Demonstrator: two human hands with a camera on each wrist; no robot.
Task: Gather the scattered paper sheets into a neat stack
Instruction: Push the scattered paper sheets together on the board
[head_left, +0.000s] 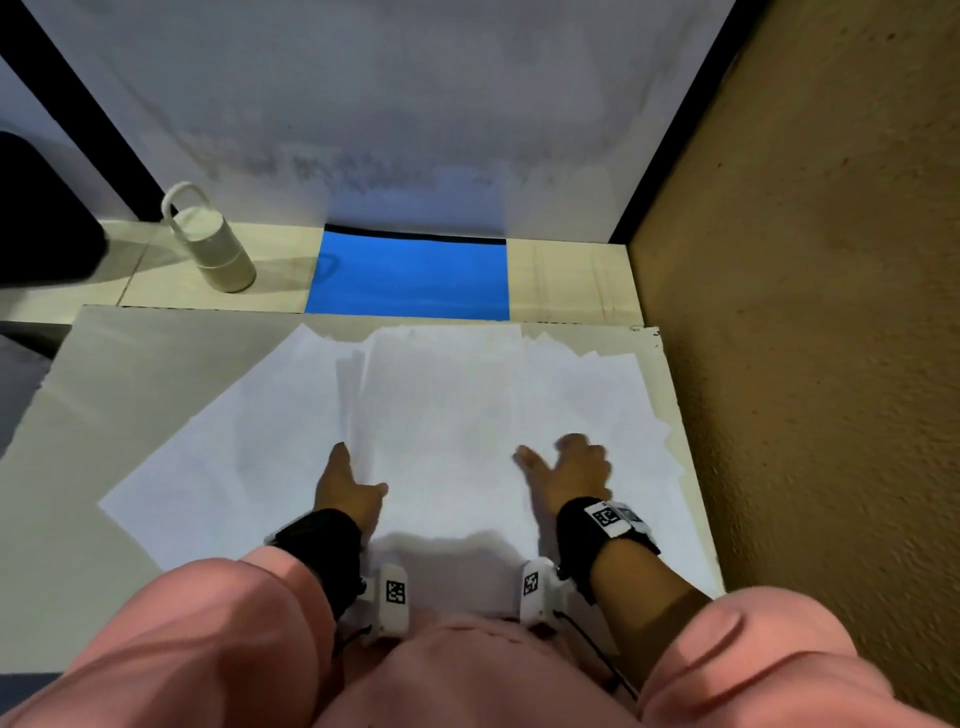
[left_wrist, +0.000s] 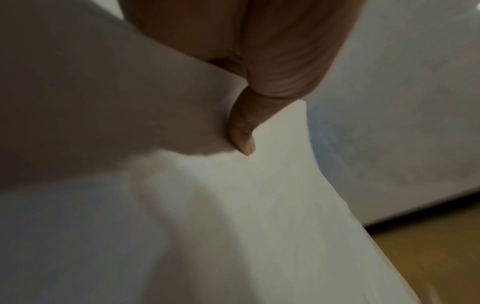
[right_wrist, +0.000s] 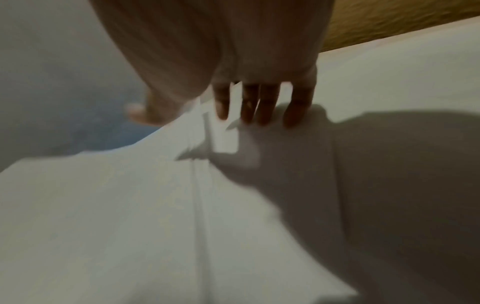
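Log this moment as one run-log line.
left hand: grips paper sheets | right hand: flat on sheets | stack: untidy | table

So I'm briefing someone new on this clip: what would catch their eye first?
The spread of white paper sheets covering the table, with both hands on it: the left hand grips the edge of a partly gathered pile, the right hand lies on the sheets. Behind the table, a bright blue mat stands out, with a beige bottle to its left.
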